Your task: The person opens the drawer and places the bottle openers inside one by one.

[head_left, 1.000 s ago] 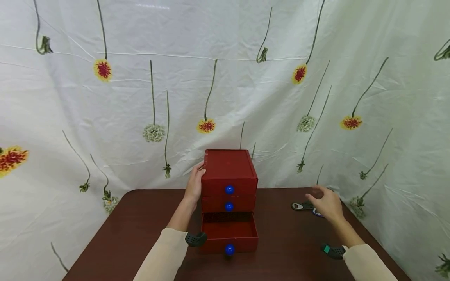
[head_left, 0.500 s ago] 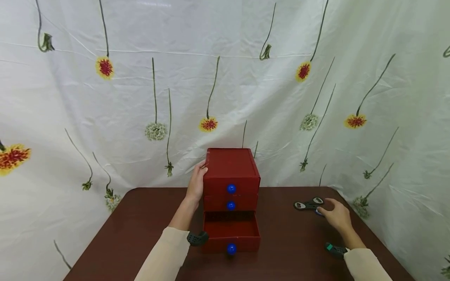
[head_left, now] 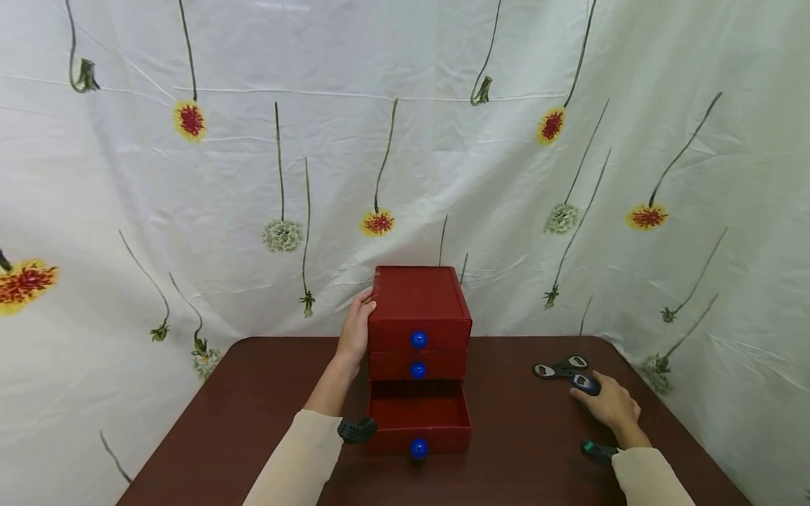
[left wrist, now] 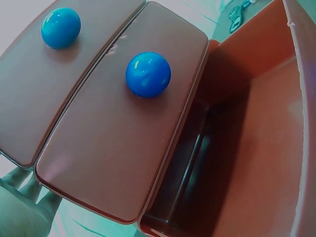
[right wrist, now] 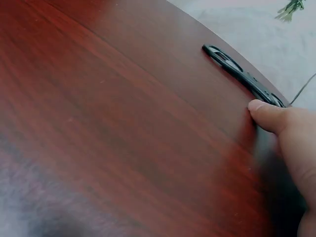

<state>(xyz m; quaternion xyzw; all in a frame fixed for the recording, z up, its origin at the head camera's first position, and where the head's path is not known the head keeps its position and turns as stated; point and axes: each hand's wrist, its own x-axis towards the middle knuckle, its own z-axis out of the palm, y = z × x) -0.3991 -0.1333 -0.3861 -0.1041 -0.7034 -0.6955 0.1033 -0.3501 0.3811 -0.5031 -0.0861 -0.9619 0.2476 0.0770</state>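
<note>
A red cabinet of three drawers [head_left: 418, 292] stands in the middle of the table, with round blue knobs [left wrist: 148, 74]. Its bottom drawer [head_left: 420, 439] is pulled out, and its bare inside shows in the left wrist view. My left hand [head_left: 354, 330] rests against the cabinet's left side, thumb near the front edge. On the right lies a dark, three-lobed bottle opener [head_left: 560, 369] with oval metal inserts; one lobe has a blue rim. My right hand [head_left: 610, 402] curls round the blue-rimmed lobe, thumb and fingers on either side. Its fingers are mostly hidden in the right wrist view.
The dark brown table [head_left: 278, 400] has rounded far corners. Behind it hangs a white cloth [head_left: 481, 154] printed with flowers, which also runs along the right side. Dark wrist cameras [head_left: 357, 430] sit under both wrists.
My right hand has come down from above the bottle opener and closed round its blue-rimmed lobe. The left hand keeps its place on the cabinet. The view has shifted slightly.
</note>
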